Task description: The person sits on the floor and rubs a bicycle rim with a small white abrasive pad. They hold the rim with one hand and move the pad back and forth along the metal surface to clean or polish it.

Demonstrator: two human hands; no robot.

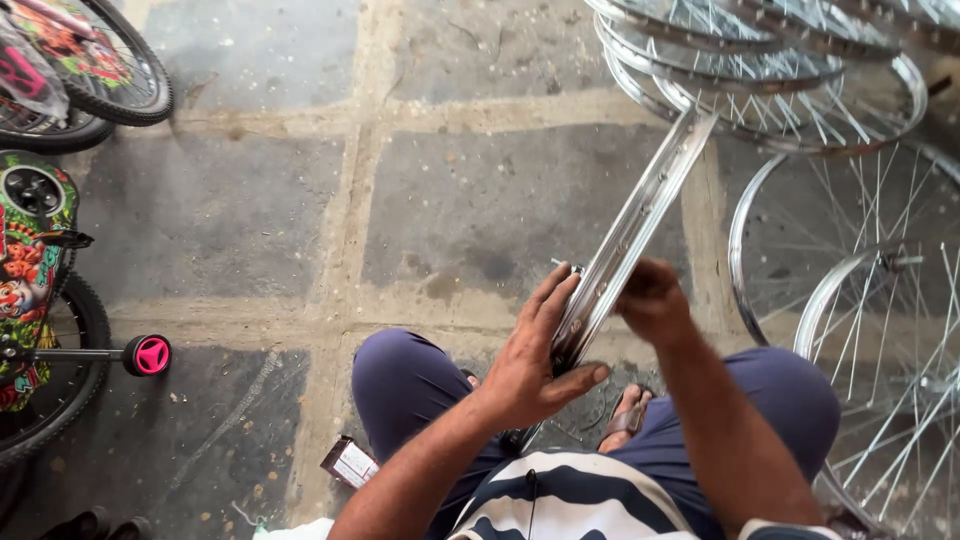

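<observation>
A chrome bicycle wheel rim point(632, 232) stands edge-on to the camera above the seated person's knees, its long axis running from the lap up and to the right, the far end pointing at a stack of spoked wheels point(770, 75). Its near end drops out of sight between the thighs, so the full hoop cannot be made out.

More spoked wheels point(880, 330) lie right of the rim and are cut off by the picture's edge. Far left of the rim, a small children's bicycle point(40, 290) with bright cartoon panels and a pink training wheel point(151, 355) is only partly in view.

The left hand point(535, 360) presses flat against the rim's left face, fingers stretched upward and thumb hooked round its lower edge. The right hand point(652, 298) is curled closed on the rim's right edge; what its fingertips pinch is hidden.

Below and left of the rim, beside the left knee, lies a small rectangular box point(350, 462), dark brown with a white label.
</observation>
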